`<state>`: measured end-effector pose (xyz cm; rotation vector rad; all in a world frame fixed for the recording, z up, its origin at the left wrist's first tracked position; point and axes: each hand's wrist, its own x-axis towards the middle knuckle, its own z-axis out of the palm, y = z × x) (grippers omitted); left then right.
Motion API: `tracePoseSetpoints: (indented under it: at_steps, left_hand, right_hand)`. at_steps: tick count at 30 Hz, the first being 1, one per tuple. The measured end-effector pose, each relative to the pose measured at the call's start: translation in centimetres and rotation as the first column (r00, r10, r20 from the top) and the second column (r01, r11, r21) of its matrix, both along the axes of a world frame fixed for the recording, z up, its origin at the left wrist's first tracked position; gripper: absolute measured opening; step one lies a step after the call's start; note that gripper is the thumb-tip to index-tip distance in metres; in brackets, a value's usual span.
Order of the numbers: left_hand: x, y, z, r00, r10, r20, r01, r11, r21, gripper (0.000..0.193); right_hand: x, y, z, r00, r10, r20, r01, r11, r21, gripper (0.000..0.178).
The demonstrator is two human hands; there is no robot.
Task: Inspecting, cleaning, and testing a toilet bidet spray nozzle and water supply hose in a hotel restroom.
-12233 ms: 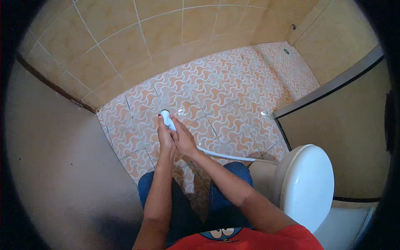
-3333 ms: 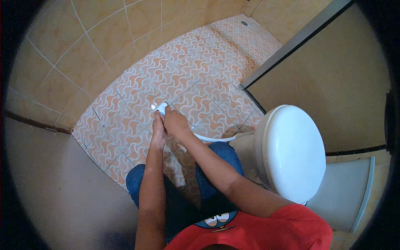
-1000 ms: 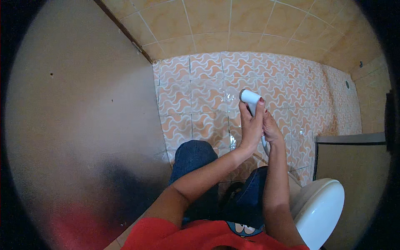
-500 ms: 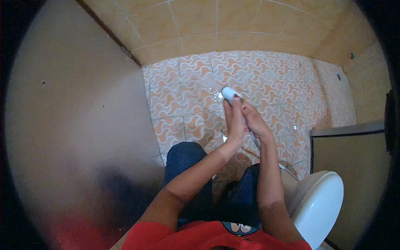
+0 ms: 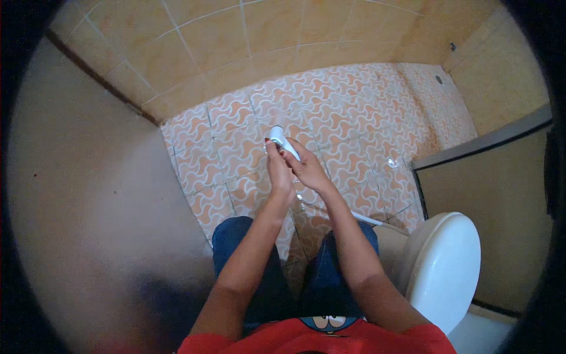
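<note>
A white hand-held bidet sprayer (image 5: 277,132) points away from me over the patterned floor, ahead of my knees. My right hand (image 5: 309,173) is closed round its handle. Pressed in close on the other side, my left hand (image 5: 279,172) has its fingers against the sprayer just below the head; its palm side is partly hidden. A white hose (image 5: 367,219) shows beyond my right forearm, running toward the toilet. Where the hose meets the handle is covered by my hands.
At my right stands a white toilet with a smooth lid (image 5: 449,268). A grey-framed panel (image 5: 483,141) rises behind it. A plain wall (image 5: 100,194) closes the left side, a yellow tiled wall (image 5: 277,26) the far side. The tiled floor (image 5: 348,124) has shiny wet spots and a round drain (image 5: 438,79).
My view has turned, so the room's edges are tilted differently. The sprayer and both hands now appear further left, with the sprayer head angled differently. The hose shows more plainly.
</note>
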<state>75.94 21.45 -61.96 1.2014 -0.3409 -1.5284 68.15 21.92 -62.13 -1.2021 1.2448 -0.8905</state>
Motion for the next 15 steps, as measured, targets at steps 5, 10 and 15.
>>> tracePoseSetpoints:
  at_steps: [5, 10, 15]
  left_hand:
    - [-0.4, -1.0, -1.5, 0.999, -0.007, -0.038, 0.008, 1.000, 0.026, 0.038]
    - [-0.8, -1.4, -1.6, 0.996, 0.048, -0.077, -0.053, 0.996, -0.073, 0.031]
    - [-0.6, -1.2, -1.3, 0.989, -0.146, 0.002, 0.144, 0.971, -0.190, 0.022]
  right_hand:
    - [-0.2, -0.1, -2.1, 0.953, -0.208, -0.221, 0.150, 0.956, -0.252, 0.042]
    - [-0.1, 0.0, -2.0, 0.885, -0.319, -0.338, 0.239, 0.936, -0.258, 0.046]
    - [-0.4, 0.3, -0.8, 0.842, -0.342, -0.417, 0.265, 0.936, -0.231, 0.046]
